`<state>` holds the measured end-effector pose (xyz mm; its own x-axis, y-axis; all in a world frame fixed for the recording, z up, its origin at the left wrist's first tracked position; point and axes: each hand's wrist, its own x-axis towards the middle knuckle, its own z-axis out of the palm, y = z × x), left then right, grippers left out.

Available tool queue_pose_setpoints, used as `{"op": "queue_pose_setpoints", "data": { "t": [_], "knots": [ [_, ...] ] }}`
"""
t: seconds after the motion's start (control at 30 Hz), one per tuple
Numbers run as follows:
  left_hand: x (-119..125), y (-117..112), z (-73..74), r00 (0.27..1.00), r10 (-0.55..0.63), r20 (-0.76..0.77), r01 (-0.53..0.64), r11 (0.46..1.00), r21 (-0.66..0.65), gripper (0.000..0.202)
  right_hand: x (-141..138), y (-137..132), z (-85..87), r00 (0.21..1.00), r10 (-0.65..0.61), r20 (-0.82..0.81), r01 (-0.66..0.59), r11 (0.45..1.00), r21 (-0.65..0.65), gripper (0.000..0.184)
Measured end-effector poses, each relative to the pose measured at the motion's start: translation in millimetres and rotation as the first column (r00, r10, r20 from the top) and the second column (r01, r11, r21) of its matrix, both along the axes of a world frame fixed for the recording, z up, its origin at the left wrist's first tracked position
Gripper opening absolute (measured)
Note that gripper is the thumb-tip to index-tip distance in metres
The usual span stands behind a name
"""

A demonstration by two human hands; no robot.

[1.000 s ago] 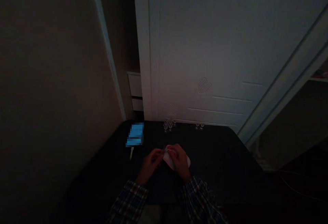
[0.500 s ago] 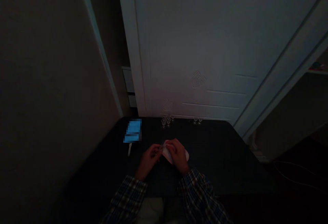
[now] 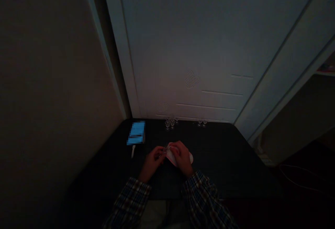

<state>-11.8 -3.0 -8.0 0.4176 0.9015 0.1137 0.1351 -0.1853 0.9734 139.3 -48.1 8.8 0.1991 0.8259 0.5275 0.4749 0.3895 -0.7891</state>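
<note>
Above the middle of the dark table, my left hand (image 3: 152, 163) has its fingers closed around a small clear stemmed cup (image 3: 164, 149), mostly hidden by the fingertips. My right hand (image 3: 183, 158) pinches a pale pink-and-white cloth (image 3: 171, 156) and presses it against the clear cup. One end of the cloth sticks out past the right side of that hand. Both hands almost touch at the fingertips. The light is dim, so the cup's exact shape is hard to make out.
Several small clear stemmed cups (image 3: 171, 122) stand at the table's back edge, with two more cups (image 3: 202, 123) farther right. A phone (image 3: 136, 133) with a blurred blue screen lies at the left, a white cable plug (image 3: 133, 151) beside it. Behind rises a white door panel (image 3: 183, 40).
The white door panel behind the table now sits farther left, and the gap beside it is narrower, hiding the white boxes there. My hands, cup and cloth have barely moved.
</note>
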Motion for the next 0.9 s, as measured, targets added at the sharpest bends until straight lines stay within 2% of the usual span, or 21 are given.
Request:
{"op": "queue_pose_setpoints", "data": {
  "t": [0.43,0.6,0.9],
  "knots": [
    [-2.4,3.9,-6.9,1.000,-0.005,-0.017,0.005,1.000,0.006,0.030,-1.0,4.1,-5.5,1.000,0.023,-0.013,-0.022,1.000,0.014,0.016],
    [-2.2,2.1,-2.8,1.000,-0.016,-0.018,0.016,0.999,0.031,0.029,0.0,3.4,-5.4,0.999,0.033,-0.021,-0.033,0.999,0.010,0.016],
    [-0.7,0.4,1.0,0.998,0.053,0.019,-0.053,0.998,0.045,0.032,-0.3,2.3,-3.6,1.000,0.010,0.009,-0.010,1.000,0.004,0.017]
  ]
}}
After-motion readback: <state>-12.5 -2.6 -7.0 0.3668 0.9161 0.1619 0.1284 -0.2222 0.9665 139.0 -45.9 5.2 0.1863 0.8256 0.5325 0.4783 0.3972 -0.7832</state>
